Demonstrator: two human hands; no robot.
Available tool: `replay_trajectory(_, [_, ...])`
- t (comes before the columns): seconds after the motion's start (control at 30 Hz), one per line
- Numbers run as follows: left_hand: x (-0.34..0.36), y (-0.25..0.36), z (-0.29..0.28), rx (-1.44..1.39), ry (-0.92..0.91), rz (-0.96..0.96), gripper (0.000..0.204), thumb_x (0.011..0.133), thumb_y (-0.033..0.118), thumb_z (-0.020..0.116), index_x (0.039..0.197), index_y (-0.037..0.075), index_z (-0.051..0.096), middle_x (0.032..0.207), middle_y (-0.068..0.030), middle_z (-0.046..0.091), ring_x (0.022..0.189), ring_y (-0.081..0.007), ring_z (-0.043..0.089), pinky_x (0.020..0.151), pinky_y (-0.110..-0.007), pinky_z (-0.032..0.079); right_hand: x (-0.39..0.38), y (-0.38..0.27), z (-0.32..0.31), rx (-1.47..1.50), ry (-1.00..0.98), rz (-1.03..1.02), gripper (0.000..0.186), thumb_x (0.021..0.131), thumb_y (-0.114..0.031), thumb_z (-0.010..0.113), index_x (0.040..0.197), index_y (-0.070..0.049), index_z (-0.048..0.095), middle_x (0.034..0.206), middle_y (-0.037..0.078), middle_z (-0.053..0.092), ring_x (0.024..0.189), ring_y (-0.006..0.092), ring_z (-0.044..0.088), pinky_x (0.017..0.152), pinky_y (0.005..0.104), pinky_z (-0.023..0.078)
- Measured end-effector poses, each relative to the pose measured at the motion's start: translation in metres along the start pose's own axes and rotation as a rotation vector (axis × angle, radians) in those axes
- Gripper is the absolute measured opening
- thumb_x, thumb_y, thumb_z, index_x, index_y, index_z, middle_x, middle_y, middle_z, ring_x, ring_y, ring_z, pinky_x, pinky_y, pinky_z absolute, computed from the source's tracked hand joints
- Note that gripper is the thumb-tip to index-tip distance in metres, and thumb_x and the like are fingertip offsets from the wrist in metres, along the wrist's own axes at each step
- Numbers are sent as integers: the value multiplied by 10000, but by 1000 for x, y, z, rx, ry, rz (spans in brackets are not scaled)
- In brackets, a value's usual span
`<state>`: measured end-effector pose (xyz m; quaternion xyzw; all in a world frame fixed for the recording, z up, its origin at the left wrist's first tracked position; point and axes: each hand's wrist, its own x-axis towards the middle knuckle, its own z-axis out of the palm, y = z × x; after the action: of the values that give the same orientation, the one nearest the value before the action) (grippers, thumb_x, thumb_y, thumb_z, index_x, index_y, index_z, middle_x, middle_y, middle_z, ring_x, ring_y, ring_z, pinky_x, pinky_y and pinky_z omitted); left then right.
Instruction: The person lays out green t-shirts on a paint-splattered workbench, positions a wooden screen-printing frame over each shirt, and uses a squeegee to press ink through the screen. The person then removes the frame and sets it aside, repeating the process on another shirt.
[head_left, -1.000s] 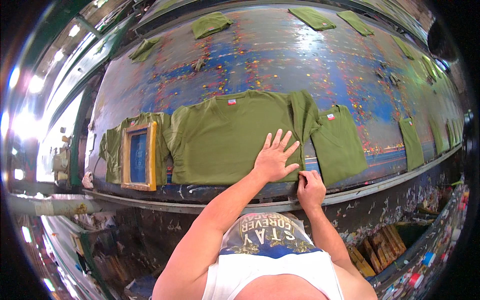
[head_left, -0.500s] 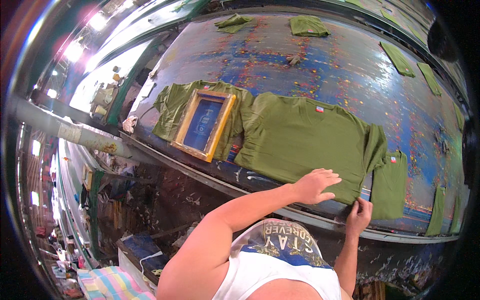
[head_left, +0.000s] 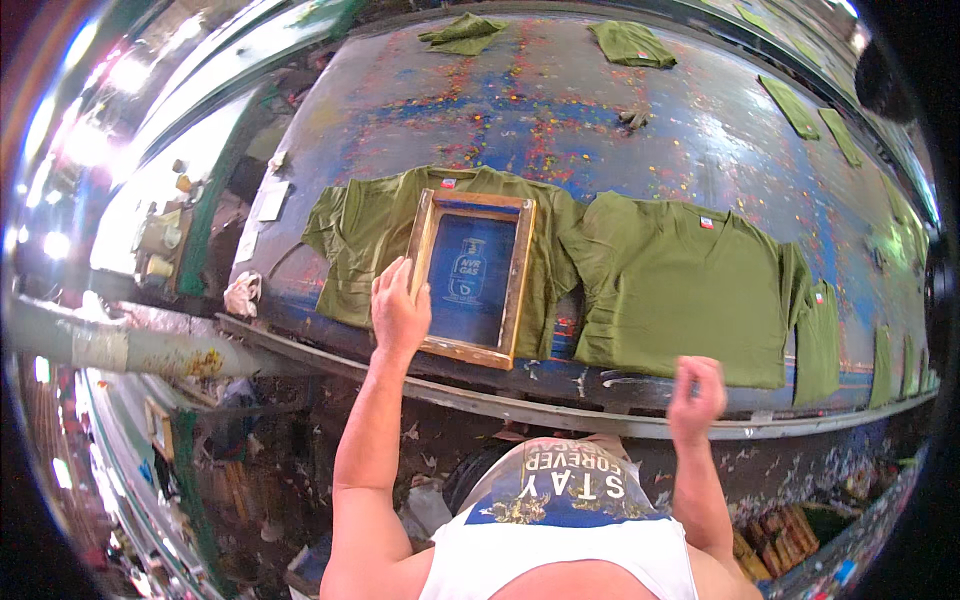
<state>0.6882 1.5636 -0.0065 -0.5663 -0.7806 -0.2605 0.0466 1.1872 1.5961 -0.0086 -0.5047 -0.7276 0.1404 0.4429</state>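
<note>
A wooden-framed printing screen (head_left: 523,290) with blue mesh lies tilted on a green T-shirt (head_left: 375,215), covering part of it. At the screen's left rail is my left hand (head_left: 402,312), its fingers closed along the wood with the thumb over the rail. To the right, another green T-shirt (head_left: 680,290) is spread with its neck label away from me. Over the near hem of that shirt my right hand (head_left: 695,395) is curled into a loose fist, slightly blurred, and no object shows in it.
More green shirts (head_left: 820,345) lie to the right, and a folded one (head_left: 632,45) and a crumpled one (head_left: 465,34) at the far side. The long table (head_left: 400,90) is paint-speckled, with a metal rail (head_left: 560,412) nearest me. A crumpled cloth (head_left: 243,294) sits at its left end.
My left hand has left the right-hand shirt and reached over to the screen. My right hand has let go of the shirt's near corner and curled. The view has shifted left.
</note>
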Motion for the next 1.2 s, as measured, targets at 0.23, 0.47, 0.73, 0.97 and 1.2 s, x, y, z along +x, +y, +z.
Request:
replay_trajectory(0.23, [5,-64,20,-375,-199,-67,690,862,53,762,1525,-36,591,1487,-254,652,1430,-417,576,1235,-489,446,1,-120,149,410,-473,304,474,948,9,783,1410,3,674,1267,159,691,1031,248,717,906,354,616])
replay_trajectory(0.47, [-4,-71,24,-527,-58,-10,516,806,-36,744,1318,21,765,1459,-231,697,1387,-382,639,1209,-469,476,-10,-125,197,427,-547,629,514,1042,-76,718,1521,50,580,1386,157,667,1193,211,681,1038,328,553])
replay_trajectory(0.73, [-5,11,26,-788,35,29,445,748,-75,787,1166,75,806,1528,-231,670,1344,-373,641,1149,-472,488,-10,-125,143,396,-191,474,545,1033,-43,680,1558,35,559,1413,107,628,1254,179,596,1103,333,481])
replay_trajectory(0.97, [-1,58,44,-987,-112,-9,426,779,-85,796,1178,63,800,1539,-250,662,1347,-372,656,1127,-449,521,-9,-124,117,315,119,542,420,1086,-27,528,1490,61,598,1471,143,620,1330,226,595,1184,370,443])
replay_trajectory(1.2, [10,-38,34,-865,-101,-139,399,784,-87,800,1163,35,789,1518,-251,679,1348,-335,671,1157,-438,508,-4,-141,198,366,-192,368,494,1045,36,520,1538,69,545,1530,204,577,1446,326,541,1262,409,380])
